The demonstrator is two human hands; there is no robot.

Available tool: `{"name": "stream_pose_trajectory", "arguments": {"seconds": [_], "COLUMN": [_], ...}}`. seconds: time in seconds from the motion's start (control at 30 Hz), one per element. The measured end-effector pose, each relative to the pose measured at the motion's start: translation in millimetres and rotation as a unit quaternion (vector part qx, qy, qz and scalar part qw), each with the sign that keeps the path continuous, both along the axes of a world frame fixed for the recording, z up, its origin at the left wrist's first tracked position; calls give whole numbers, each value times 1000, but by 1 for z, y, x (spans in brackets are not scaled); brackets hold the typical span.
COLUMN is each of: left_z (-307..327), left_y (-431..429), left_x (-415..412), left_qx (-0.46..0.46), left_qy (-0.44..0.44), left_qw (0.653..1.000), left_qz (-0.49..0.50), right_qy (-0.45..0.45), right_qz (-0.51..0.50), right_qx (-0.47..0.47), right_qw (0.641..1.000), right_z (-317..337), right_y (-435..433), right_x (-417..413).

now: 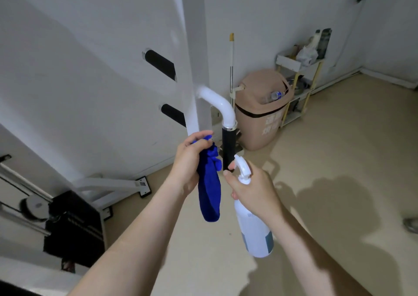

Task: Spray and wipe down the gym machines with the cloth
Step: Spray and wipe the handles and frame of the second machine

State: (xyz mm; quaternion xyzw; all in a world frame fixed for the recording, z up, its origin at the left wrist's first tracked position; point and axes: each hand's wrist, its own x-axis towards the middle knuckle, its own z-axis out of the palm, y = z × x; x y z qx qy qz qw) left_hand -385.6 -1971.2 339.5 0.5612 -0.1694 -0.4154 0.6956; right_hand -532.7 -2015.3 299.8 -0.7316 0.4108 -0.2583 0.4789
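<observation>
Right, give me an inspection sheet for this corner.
Surface: beige floor, shadowed.
Job's things: blue cloth; spray bottle, nozzle beside the machine's black grip.
Clutter: bin holding a plastic bottle; mop pole; rack.
Hands: left hand grips the cloth; right hand holds the spray bottle.
Cables: thin wire down the far wall.
Surroundings: white walls; weight stack at left.

One wide-angle camera, worn on the person's head, looks forward and down along both forearms (135, 239). The left hand (187, 162) and right hand (255, 191) sit close beneath it, mid-frame; beyond them the machine's white post (194, 46), the wall (90, 46) and the floor (339, 137) fill the view.
</observation>
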Motion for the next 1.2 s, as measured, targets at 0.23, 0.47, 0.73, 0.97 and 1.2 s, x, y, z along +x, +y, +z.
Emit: {"name": "stream_pose_trajectory", "arguments": {"seconds": [0.23, 0.47, 0.73, 0.97, 1.2], "left_z": [19, 19, -37, -46, -18], "left_y": [-3, -21, -62, -63, -65], "left_x": [9, 2, -44, -47, -35], "left_qx": [-125, -172, -19, 17, -15], "left_qy": [131, 144, 68, 123, 140], "left_qw": [983, 972, 986, 981, 975], "left_qz": [-10, 63, 153, 147, 173], "right_qy": [7, 14, 19, 1, -56], "right_qz": [-35, 2, -2, -76, -95], "right_qx": [-35, 8, 19, 36, 13], "right_qw": [999, 1000, 1000, 996, 994], "right_z": [13, 10, -4, -19, -9], "right_y": [-4, -3, -13, -24, -38], "right_x": [-1, -9, -7, 7, 9]}}
